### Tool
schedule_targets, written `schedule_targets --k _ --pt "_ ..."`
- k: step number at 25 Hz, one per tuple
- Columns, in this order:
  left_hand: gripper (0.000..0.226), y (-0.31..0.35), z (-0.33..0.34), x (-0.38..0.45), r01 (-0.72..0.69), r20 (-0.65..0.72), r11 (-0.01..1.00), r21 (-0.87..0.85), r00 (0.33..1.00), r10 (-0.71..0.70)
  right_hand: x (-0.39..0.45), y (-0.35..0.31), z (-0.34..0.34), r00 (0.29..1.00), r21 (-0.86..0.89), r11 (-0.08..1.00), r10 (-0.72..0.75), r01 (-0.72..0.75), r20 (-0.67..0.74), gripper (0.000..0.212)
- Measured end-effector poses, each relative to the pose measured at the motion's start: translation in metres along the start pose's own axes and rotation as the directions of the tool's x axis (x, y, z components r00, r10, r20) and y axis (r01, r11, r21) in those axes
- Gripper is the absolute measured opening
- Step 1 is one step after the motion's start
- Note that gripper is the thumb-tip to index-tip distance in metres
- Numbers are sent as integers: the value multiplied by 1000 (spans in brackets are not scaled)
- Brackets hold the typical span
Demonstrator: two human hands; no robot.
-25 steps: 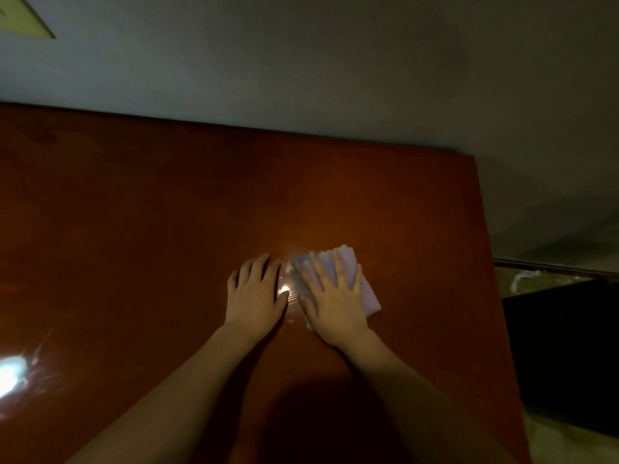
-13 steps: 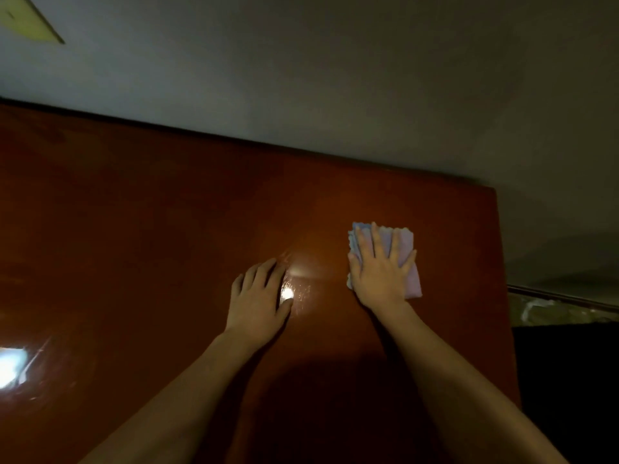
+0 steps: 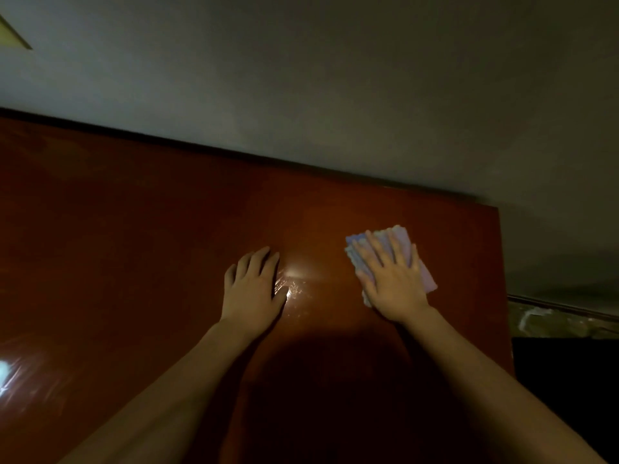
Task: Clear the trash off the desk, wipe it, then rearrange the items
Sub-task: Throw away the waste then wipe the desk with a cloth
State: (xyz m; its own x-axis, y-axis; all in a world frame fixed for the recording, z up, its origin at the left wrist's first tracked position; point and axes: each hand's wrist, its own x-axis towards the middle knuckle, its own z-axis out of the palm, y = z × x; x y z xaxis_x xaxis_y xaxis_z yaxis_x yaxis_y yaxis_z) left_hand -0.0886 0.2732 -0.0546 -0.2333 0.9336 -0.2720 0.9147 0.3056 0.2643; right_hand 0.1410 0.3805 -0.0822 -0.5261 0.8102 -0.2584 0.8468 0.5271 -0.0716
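Observation:
A glossy reddish-brown desk [image 3: 134, 246] fills the lower part of the head view. My right hand [image 3: 393, 276] lies flat, fingers straight and spread, pressing a folded pale lilac cloth [image 3: 425, 276] onto the desk near its right edge. The cloth shows beyond my fingertips and to the right of my hand. My left hand [image 3: 253, 286] rests palm down on the bare wood to the left, fingers straight, holding nothing. A bright light reflection with wet-looking streaks glints between the two hands.
A grey wall [image 3: 335, 78] rises behind the desk's far edge. The desk's right edge [image 3: 504, 279] drops to a dark area with a rail and a marbled floor strip [image 3: 562, 321]. Another glare patch [image 3: 5, 370] sits at the desk's left.
My right hand has slid the cloth rightward and farther from me, away from my left hand, then stayed near the right edge. My left hand has kept its place.

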Motion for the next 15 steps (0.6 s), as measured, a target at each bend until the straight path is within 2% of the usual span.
schedule_targets --k 2,4,6,8,12,13,15 --pt "63 0 0 5 -5 -15 1000 -13 1000 5 39 -5 -13 983 75 981 183 -180 -35 58" --pt "63 -1 0 11 -8 -15 1000 -17 1000 8 81 -27 -22 968 131 962 248 -241 -43 55" --pt "63 -1 0 18 -10 -18 1000 -16 1000 9 107 -55 -26 984 123 979 169 -162 -49 55" --pt "63 1 0 24 -5 -16 1000 -7 1000 4 109 -73 -23 998 92 996 23 -18 -53 55" --pt "64 9 -2 33 11 6 999 34 1000 -11 63 -61 -12 976 61 976 -208 211 -58 56" --pt "64 14 -3 38 2 11 999 36 1000 -3 51 -44 -10 979 54 977 -204 205 -28 59" --pt "64 25 -3 45 -18 7 999 39 1000 18 34 -5 -8 996 45 996 -84 82 30 63"
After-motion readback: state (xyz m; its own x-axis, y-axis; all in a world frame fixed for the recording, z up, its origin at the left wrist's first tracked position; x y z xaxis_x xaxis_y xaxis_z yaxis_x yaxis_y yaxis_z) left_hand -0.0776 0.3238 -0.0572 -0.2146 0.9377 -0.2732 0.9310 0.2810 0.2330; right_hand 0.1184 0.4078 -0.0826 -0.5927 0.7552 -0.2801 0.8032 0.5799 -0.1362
